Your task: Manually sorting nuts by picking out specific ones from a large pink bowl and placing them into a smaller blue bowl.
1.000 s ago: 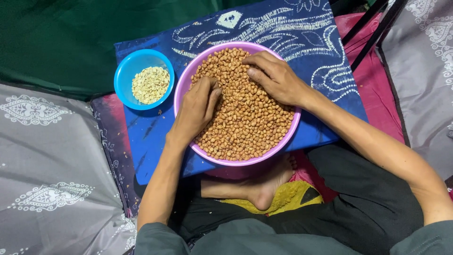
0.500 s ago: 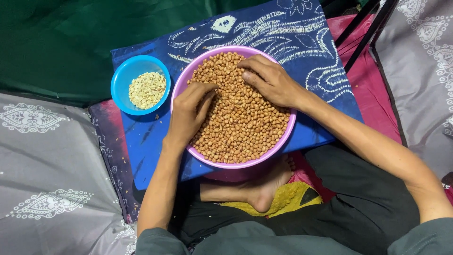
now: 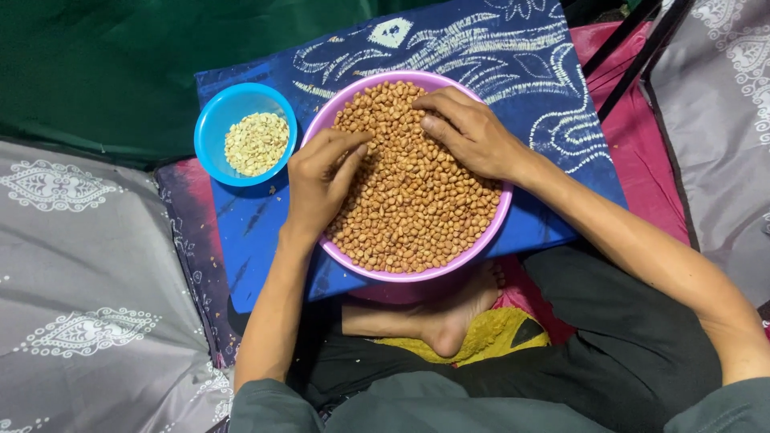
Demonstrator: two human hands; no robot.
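Along the bottom edge of the frame lie the person's grey-green sleeves (image 3: 385, 409), and just above them, at lower centre, a bare foot (image 3: 445, 317) rests on a yellow cloth (image 3: 489, 337) between dark trouser legs (image 3: 609, 337). Above the foot, in the middle of the frame, a pink bowl (image 3: 497, 220) full of brown-skinned peanuts (image 3: 417, 212) sits on a blue patterned cloth (image 3: 265, 232). The left hand (image 3: 317, 188) lies over the bowl's left rim, its fingers curled and drawn close together with the tips pressed down into the nuts near the thumb; whether it pinches any single nut cannot be told. The right hand (image 3: 473, 132) rests on the heap in the upper right part of the bowl, fingers bent and loosely spread across the nuts, thumb tucked toward the centre; it grips nothing that can be made out. Farther up and to the left, just beside the pink bowl but not visibly touching it, stands a small blue bowl (image 3: 210, 124) holding a low heap of pale, skinned peanuts (image 3: 255, 144). Grey printed fabric (image 3: 80, 265) fills the left side and the upper right corner, a dark green cloth (image 3: 120, 56) covers the upper left, and a pink mat (image 3: 634, 136) with dark rods (image 3: 634, 48) crossing it shows at upper right.
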